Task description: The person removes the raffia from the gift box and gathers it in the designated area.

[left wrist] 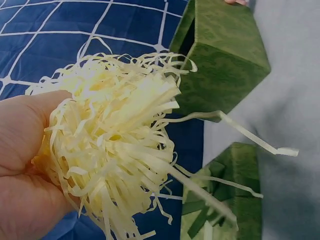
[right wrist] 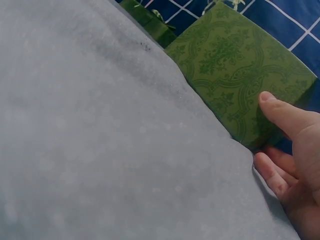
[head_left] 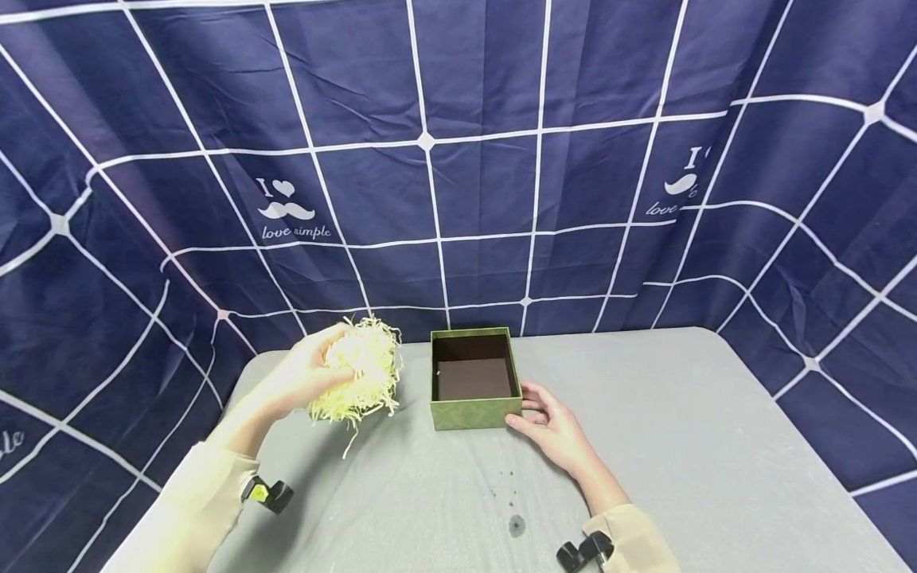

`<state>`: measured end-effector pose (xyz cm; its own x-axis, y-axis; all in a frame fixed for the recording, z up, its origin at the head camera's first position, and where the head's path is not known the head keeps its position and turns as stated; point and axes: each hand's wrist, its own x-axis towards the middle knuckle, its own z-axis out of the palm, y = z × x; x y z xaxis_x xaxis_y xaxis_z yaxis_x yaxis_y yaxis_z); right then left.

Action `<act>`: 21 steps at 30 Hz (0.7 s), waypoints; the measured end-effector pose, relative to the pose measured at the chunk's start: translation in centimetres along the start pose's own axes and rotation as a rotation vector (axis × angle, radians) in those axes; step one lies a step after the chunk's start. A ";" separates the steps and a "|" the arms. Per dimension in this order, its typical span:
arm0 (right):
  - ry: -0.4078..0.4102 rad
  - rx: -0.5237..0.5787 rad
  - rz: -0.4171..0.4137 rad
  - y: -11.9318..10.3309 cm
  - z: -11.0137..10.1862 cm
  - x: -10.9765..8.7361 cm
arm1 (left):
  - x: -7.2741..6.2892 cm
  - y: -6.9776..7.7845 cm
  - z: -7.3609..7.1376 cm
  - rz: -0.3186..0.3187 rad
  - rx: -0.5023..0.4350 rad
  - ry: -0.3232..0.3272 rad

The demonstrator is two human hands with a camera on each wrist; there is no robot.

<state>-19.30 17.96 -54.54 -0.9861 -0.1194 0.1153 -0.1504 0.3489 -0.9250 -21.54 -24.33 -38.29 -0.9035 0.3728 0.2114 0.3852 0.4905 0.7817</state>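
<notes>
My left hand (head_left: 308, 374) grips a fluffy bundle of pale yellow shredded paper (head_left: 368, 370), held up left of an open-topped green box (head_left: 476, 414). Long loose strands (left wrist: 250, 137) stick out from the bundle in the left wrist view. Dark brown lines the inside of the box, and its outer walls carry a leafy pattern. At its near right corner, my right hand (head_left: 548, 426) holds the box, the thumb (right wrist: 275, 105) on the front wall and the other fingers round the side.
A green patterned piece with a ribbon bow (left wrist: 215, 200) shows low in the left wrist view; the paper and left hand hide it in the head view. Box and hands are at a grey table (head_left: 645, 446). Dark blue gridded cloth (head_left: 487, 199) hangs behind and beside it.
</notes>
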 end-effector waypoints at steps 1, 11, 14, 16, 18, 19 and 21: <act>0.002 0.001 0.004 0.0 0.0 0.0 | -0.1 -0.1 0.1 0.004 0.003 0.000; 0.006 -0.012 0.030 -0.1 0.0 -0.2 | -1.3 -1.5 2.1 0.006 0.080 -0.018; 0.007 -0.018 0.042 -0.2 0.0 -0.2 | -1.3 -2.0 2.9 0.039 0.135 -0.036; 0.004 -0.022 0.043 -0.2 0.0 -0.2 | -1.4 -2.4 3.5 0.068 0.166 -0.063; 0.007 -0.024 0.042 -0.2 0.0 -0.1 | -1.5 -2.9 4.0 0.102 0.199 -0.095; 0.008 -0.026 0.038 -0.2 0.0 -0.1 | -1.6 -3.1 4.3 0.115 0.212 -0.110; 0.008 -0.034 0.034 -0.1 0.1 -0.1 | -1.6 -3.5 4.7 0.135 0.229 -0.144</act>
<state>-19.20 17.87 -54.45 -0.9912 -0.0998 0.0868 -0.1188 0.3837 -0.9158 -20.54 -22.95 -44.12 -0.8114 0.5469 0.2064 0.5475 0.5873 0.5960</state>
